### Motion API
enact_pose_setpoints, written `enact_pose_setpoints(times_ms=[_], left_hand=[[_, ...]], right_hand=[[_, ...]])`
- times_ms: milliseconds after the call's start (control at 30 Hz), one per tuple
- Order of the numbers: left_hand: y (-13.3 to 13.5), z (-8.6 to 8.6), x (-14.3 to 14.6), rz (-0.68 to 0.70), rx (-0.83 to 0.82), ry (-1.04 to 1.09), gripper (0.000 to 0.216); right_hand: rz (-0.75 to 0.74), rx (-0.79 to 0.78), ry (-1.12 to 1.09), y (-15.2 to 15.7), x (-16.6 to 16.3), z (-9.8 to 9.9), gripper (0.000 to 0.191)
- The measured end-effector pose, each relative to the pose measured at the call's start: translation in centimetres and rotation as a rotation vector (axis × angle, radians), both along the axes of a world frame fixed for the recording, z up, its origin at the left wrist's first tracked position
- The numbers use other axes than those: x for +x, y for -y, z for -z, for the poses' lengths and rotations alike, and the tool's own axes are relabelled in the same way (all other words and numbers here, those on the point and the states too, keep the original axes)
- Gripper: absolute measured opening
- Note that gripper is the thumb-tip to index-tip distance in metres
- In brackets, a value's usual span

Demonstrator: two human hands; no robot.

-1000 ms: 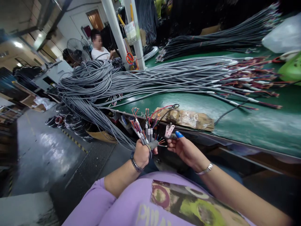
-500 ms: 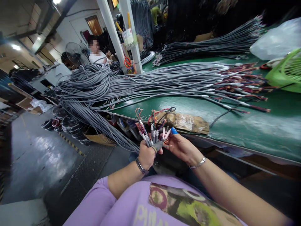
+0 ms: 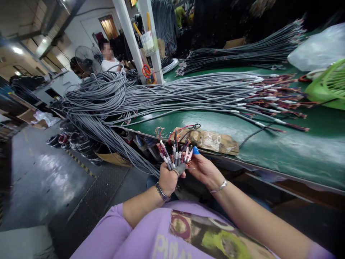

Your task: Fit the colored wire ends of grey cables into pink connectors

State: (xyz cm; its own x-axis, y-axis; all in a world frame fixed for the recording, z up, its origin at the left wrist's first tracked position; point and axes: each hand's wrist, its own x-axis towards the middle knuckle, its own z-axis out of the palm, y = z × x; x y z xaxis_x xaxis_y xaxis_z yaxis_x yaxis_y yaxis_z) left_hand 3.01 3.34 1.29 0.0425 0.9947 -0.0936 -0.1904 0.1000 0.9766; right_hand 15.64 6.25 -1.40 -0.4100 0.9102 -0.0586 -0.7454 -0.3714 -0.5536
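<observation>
My left hand (image 3: 168, 178) is wrapped round a bunch of grey cables (image 3: 175, 160), low in front of the table edge. Their stripped ends stand up and fan out in red, green, white and copper strands. One cable end (image 3: 180, 168) lies across the fist, its bare copper pointing right. My right hand (image 3: 205, 168) is close beside it, fingertips pinched, with a blue cover (image 3: 196, 150) on one finger. At those fingertips is a small pink clip-like piece (image 3: 188, 154), against the wires. Some right fingers are hidden behind the cables.
A green table (image 3: 269, 151) carries a long pile of grey cables (image 3: 172, 91) and a bundle of black ones (image 3: 239, 50). A worn wooden block (image 3: 215, 141) sits at its front edge. A green basket (image 3: 327, 84) stands right; a person (image 3: 107, 59) sits at the back.
My right hand has moved slightly left, nearer the cable bunch. The pink piece has shifted with it and appears more upright. My left hand keeps its hold.
</observation>
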Motion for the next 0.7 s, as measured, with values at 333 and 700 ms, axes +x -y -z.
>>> enact_pose_setpoints(times_ms=[333, 700], left_hand=[[0.4, -0.5, -0.3, 0.005, 0.0, -0.028, 0.036], [1.1, -0.1, -1.8, -0.018, 0.073, -0.043, 0.031]], right_hand=[[0.097, -0.123, 0.046, 0.8, 0.0, -0.9, 0.036], [0.066, -0.158, 0.102, 1.0, 0.8, -1.1, 0.02]])
